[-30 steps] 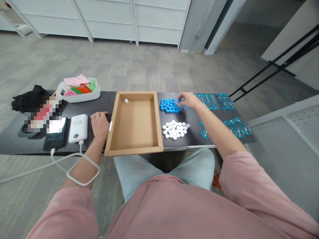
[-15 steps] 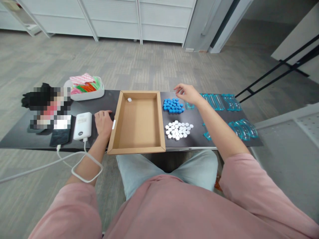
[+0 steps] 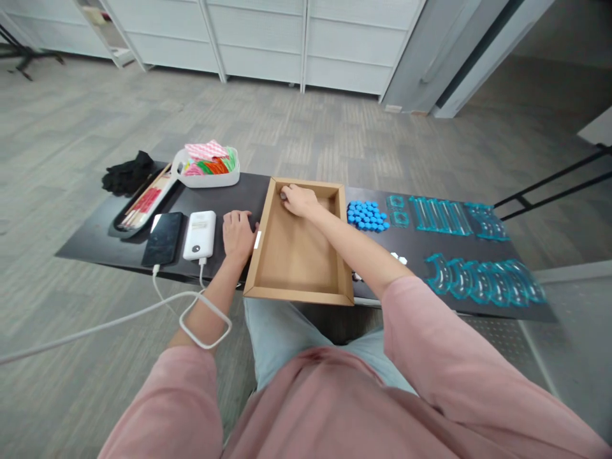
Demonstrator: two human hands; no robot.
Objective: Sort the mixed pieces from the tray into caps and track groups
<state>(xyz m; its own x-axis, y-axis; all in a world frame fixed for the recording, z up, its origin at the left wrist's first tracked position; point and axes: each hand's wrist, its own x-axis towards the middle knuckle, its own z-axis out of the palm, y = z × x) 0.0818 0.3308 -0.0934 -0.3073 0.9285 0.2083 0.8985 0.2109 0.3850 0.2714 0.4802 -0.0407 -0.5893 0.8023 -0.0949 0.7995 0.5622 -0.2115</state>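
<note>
My right hand (image 3: 299,199) is inside the shallow cardboard box (image 3: 299,294), at its far left corner. Its fingers are closed round a small hexagonal piece (image 3: 284,196), which looks dark in the shade and is mostly covered. My left hand (image 3: 238,234) lies flat on the table with its fingers stretched out, just left of the box wall. Blue hexagonal pieces (image 3: 367,216) form a cluster right of the box. Of the white hexagonal pieces (image 3: 398,258), only a few show, as my right forearm covers the others.
Clear teal-edged plastic parts lie on the right: square ones (image 3: 398,211), straight ones (image 3: 440,215) and curved ones (image 3: 482,280). On the left are a power bank (image 3: 199,236) with a white cable, a phone (image 3: 163,239), a white basket (image 3: 210,181), a black tray (image 3: 122,231) and black cloth (image 3: 128,173).
My right hand has moved left from above the blue pieces into the box's far left corner and closed on the piece there. My left hand stays beside the box. The view has shifted.
</note>
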